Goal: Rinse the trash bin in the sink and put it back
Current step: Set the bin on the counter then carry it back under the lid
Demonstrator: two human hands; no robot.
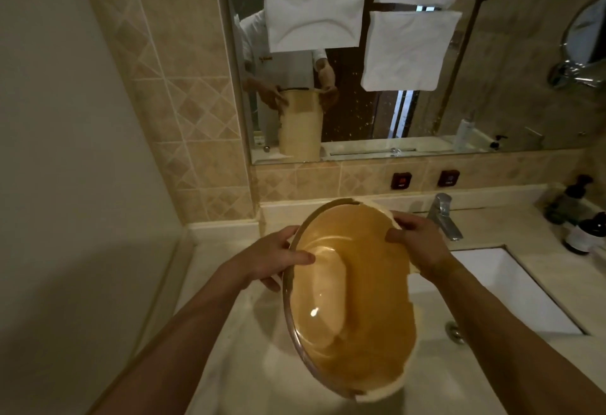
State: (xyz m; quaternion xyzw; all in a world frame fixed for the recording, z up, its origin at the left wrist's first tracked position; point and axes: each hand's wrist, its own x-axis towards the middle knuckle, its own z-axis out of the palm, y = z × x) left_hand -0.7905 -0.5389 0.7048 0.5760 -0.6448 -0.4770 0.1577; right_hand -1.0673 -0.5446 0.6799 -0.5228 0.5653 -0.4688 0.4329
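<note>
While I hold the trash bin (351, 299) up in front of me, both hands grip its rim: my left hand (278, 258) clamps the near-left edge with the thumb hooked inside, and my right hand (416, 244) pinches the far-right edge, fingers curled over the lip. Its mouth faces up toward me, so I look straight down the glossy tan inside to the bottom, where a small glint of light sits. It hangs above the bench (229, 349), left of the white sink (511, 286), and from this angle I cannot tell whether its base rests on the stone or floats just clear of it. I see no pooled water inside, though the sheen could be wetness; the light is too dim to be sure. The faucet (444, 217) stands just behind my right hand, and no stream shows from it. In the mirror (492, 70) the same bin appears upright between my hands. My reading is that I am either bringing the bin to the basin for rinsing or checking it after a rinse, and I lean toward the former. The next move, as I judge it, calls for swinging the bin rightward over the sink, keeping both grips firm on the thin rim, and freeing one hand for the tap while the other steadies the weight.
</note>
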